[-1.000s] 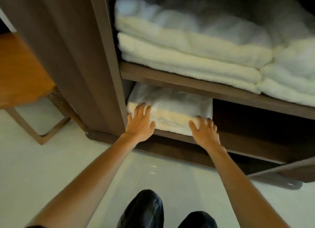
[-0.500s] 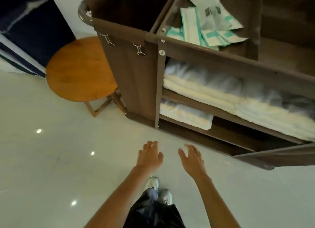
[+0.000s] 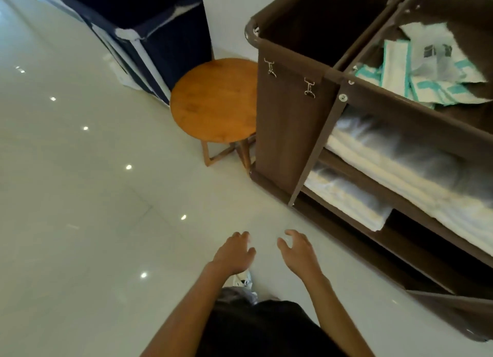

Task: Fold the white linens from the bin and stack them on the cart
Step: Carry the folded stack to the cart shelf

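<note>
The brown fabric-sided housekeeping cart (image 3: 288, 132) stands on the glossy pale tiled floor (image 3: 93, 196). On the cart's middle shelf lies a long stack of folded white linens (image 3: 394, 170). On the shelf below it a smaller folded white pile (image 3: 346, 204) sits at the end nearest the cart's hanging bag. Teal-and-white paper packets (image 3: 416, 74) lie loose in the cart's top tray. A round orange-brown wooden stool (image 3: 213, 103) stands just beside the bag end of the cart. Beyond the stool, further from the cart, is the dark blue fabric bin (image 3: 165, 36) with white trim. In front of the cart, clear of its shelves, the person's left hand (image 3: 233, 252) and right hand (image 3: 298, 252) hang over the floor. The hands are close together, fingers loosely spread and slightly bent, and neither holds anything.
</note>
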Action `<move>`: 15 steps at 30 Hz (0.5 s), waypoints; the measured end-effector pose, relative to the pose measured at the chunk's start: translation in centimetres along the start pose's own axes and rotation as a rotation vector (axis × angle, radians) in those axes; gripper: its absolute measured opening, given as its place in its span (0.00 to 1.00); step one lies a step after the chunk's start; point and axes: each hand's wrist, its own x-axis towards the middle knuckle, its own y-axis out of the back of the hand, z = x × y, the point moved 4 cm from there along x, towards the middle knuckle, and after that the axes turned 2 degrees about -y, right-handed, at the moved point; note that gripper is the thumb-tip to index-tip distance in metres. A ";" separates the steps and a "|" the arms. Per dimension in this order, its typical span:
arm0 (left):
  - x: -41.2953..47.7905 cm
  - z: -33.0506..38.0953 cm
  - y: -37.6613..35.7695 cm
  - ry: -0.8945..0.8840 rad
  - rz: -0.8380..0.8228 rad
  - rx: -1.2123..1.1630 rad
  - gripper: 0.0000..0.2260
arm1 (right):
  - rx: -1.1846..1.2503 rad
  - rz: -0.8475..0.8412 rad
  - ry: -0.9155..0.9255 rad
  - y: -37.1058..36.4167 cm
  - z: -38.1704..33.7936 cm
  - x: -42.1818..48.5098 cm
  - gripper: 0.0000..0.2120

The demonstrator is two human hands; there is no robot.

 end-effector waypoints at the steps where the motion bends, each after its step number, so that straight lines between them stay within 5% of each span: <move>1: -0.1 -0.8 0.7 0.020 0.029 -0.019 0.17 | -0.014 -0.026 0.028 -0.5 -1.0 0.3 0.21; 15: 2.3 -18.0 13.4 0.289 0.251 -0.325 0.19 | -0.305 -0.194 0.250 -9.7 -20.0 9.8 0.22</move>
